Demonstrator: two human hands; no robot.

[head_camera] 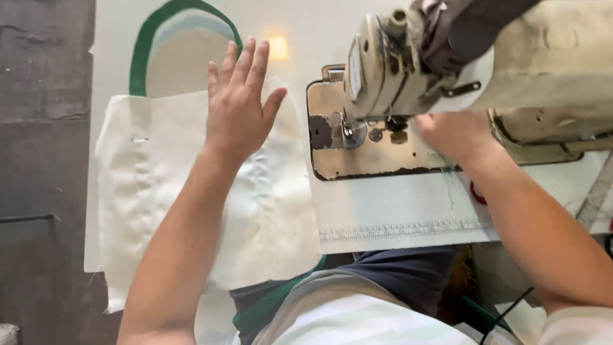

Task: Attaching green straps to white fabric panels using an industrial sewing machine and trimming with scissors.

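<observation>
A stack of white fabric pieces (159,185) lies on the white table at the left. My left hand (241,105) rests flat on its far edge, fingers spread, holding nothing. My right hand (454,134) is under the head of the cream sewing machine (543,57), beside the needle area (348,131) and on the metal bed plate (357,160). Its fingers are partly hidden by the machine, and some thin green thread hangs near it. Whether it grips anything I cannot tell.
A green and pale blue arch shape (169,38) is on the table top beyond the fabric. A ruler strip (396,229) runs along the table's near edge. Dark floor (38,160) lies to the left. A red mark (477,191) shows beside my right forearm.
</observation>
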